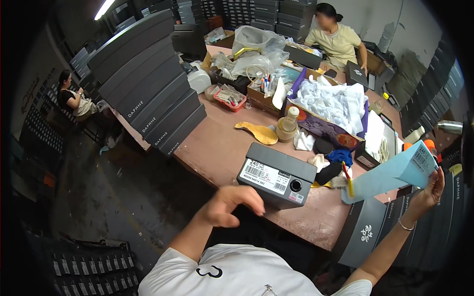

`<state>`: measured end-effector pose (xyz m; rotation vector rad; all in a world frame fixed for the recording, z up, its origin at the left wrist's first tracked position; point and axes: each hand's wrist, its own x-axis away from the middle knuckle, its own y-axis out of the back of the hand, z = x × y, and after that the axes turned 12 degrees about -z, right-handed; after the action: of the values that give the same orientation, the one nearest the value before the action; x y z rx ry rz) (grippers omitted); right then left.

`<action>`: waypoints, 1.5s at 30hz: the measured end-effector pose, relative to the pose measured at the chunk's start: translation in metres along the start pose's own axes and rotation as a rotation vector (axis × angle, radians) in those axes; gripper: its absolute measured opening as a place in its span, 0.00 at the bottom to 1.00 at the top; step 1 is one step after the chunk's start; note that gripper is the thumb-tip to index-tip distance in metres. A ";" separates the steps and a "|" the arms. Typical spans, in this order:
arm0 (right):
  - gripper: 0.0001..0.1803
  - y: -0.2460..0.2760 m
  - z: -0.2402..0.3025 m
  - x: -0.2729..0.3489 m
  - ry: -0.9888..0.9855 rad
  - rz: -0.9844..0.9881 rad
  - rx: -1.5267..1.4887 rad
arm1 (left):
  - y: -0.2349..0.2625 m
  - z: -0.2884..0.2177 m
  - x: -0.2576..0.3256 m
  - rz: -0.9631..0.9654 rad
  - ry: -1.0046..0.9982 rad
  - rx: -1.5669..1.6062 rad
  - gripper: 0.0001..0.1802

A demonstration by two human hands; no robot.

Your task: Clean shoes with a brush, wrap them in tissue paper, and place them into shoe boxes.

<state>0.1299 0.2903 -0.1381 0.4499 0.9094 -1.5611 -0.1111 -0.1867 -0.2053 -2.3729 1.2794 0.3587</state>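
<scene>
In the head view, we see the blue sheet (373, 181) held up at the right, over the worktop's (212, 143) edge, its far end pinched in our right hand (434, 186). It should be light and limp, probably a bit slick and easily creased, so we would take it by an edge or corner. The box (276, 175) sits on the worktop near its front edge; we judge it stiff card, fairly light unless filled, best held by opposite sides. Our left hand (236, 204) hangs just before it, fingers loosely curled, with nothing visible in it. The sheet is pale blue, long and bowed, with a printed label (422, 157) by the right hand; the box is dark grey, its near end bearing a white label (264, 178) and a round dark hole (296, 185).
</scene>
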 end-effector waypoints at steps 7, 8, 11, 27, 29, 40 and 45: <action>0.12 -0.026 0.034 -0.066 1.086 -0.007 0.896 | -0.020 0.020 0.011 0.335 0.297 -0.348 0.24; 0.12 -0.029 0.032 -0.085 1.190 -0.004 0.997 | -0.017 0.023 0.010 0.327 0.291 -0.358 0.25; 0.11 -0.113 0.021 -0.074 0.337 0.155 0.146 | -0.012 0.028 0.012 0.259 0.284 -0.344 0.27; 0.24 -0.197 -0.254 0.059 0.436 0.574 0.878 | 0.060 0.077 0.048 -0.656 0.490 -0.612 0.13; 0.27 -0.178 -0.232 0.058 0.295 0.472 0.794 | 0.065 0.092 0.024 -0.763 0.364 -0.457 0.21; 0.44 -0.038 0.064 0.302 -0.950 1.094 -0.211 | 0.041 0.143 0.015 -0.584 0.321 -0.063 0.29; 0.38 -0.013 0.074 0.319 -0.812 0.983 -0.392 | 0.026 0.120 0.005 -0.418 -0.062 -0.369 0.23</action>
<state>0.0647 0.0265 -0.3208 -0.0622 0.2372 -0.5229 -0.1333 -0.1460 -0.3193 -2.8271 0.7033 0.5683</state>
